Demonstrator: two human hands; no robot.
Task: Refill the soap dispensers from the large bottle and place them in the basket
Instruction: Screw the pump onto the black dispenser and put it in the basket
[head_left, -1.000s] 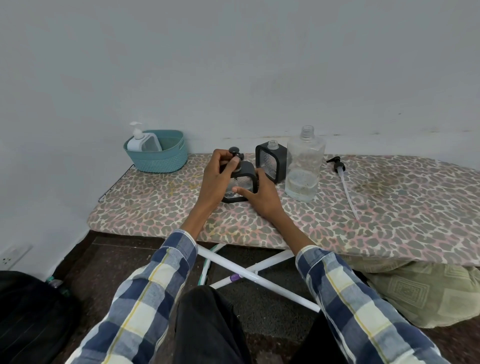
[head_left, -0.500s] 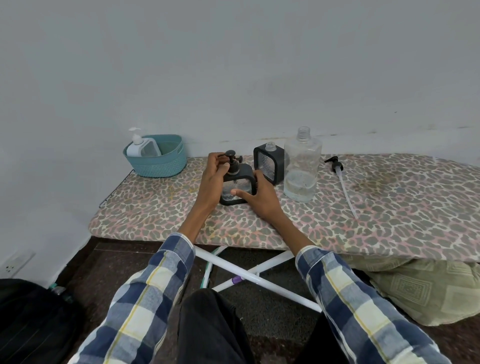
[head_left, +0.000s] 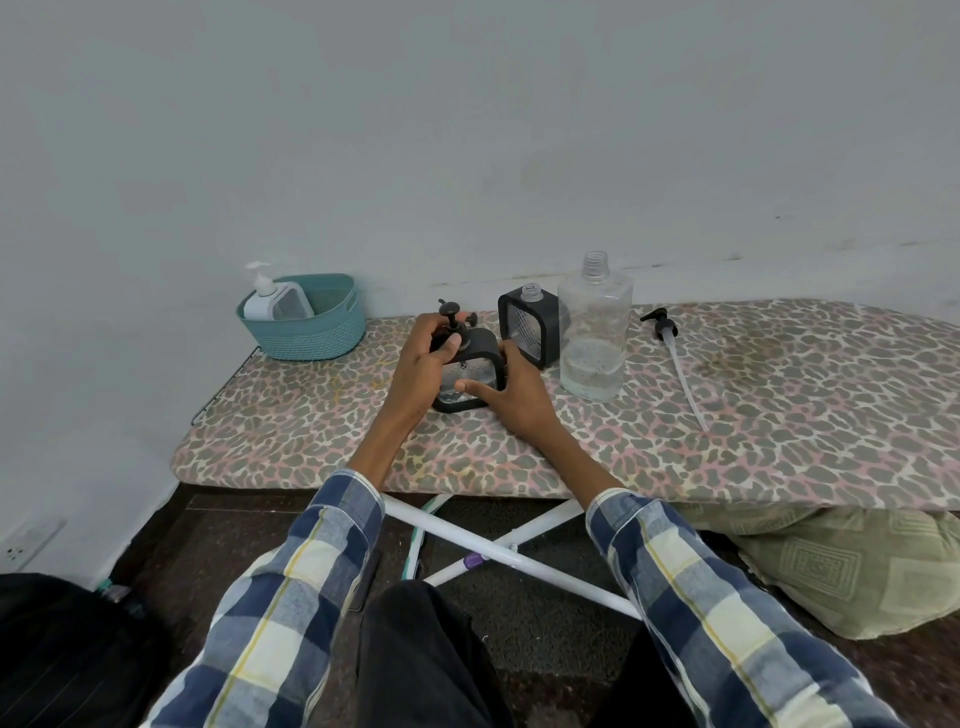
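- Sleeves, plaid, nearest the camera; both forearms reached forward onto the ironing board (head_left: 779, 415).
- Right hand (head_left: 511, 397) gripped the black dispenser (head_left: 470, 371) low on its body, thumb across the clear front, other fingers curled behind its right edge.
- Left hand (head_left: 423, 358) sat higher, fingers and thumb pinching the pump head (head_left: 453, 325) at the dispenser's neck; likely screwing it on.
- Dispenser stood upright between both hands, long axis vertical.
- Second black dispenser (head_left: 530, 332), no pump, just beyond right fingers.
- Large bottle (head_left: 592, 332), uncapped, little liquid left, right of that one.
- Loose pump with tube (head_left: 675, 358) lay further right, well apart from both hands.
- Basket (head_left: 311, 332) sat far left of the left fingers, white dispenser (head_left: 275, 304) already inside; left hand nearer for the carry, in my judgement.
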